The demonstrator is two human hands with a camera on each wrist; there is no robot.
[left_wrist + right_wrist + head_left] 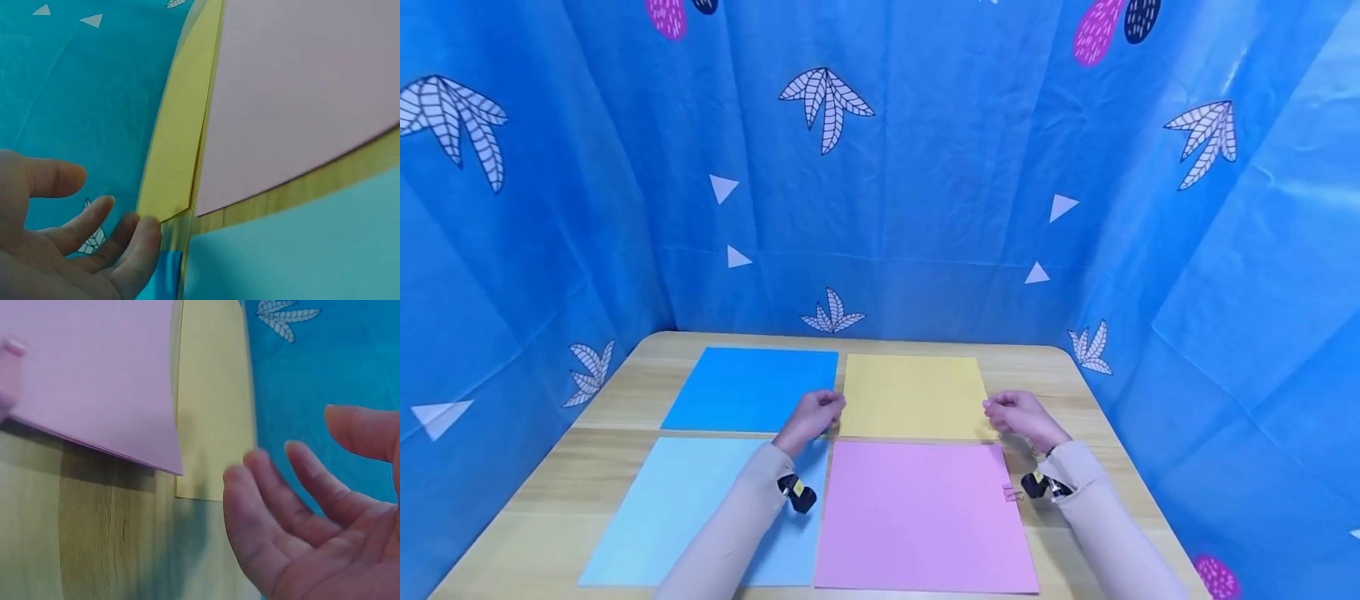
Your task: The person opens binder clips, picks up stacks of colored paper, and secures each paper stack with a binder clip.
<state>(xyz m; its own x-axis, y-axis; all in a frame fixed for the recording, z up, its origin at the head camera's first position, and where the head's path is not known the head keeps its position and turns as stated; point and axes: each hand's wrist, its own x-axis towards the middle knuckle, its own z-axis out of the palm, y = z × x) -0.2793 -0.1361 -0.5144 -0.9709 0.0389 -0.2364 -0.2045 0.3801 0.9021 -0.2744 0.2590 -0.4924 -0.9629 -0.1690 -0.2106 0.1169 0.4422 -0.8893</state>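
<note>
A yellow sheet [913,396] lies flat at the back right of the sheets on the table. My left hand [816,417] is at its left edge, over the border with the blue sheet [752,387]. At the opposite edge of the yellow sheet is my right hand [1022,417]. In both wrist views the fingers are loosely bent, thumbs apart, with nothing between them. Nearest me lies a pink sheet [921,517], with a pink binder clip [1011,492] on its right edge. A light blue sheet [677,500] lies partly under my left forearm.
The sheets form a two-by-two layout on a wooden table [535,517], with narrow strips of wood between them. A blue patterned curtain [925,167] hangs behind the table and along both sides. Each wrist carries a small black camera.
</note>
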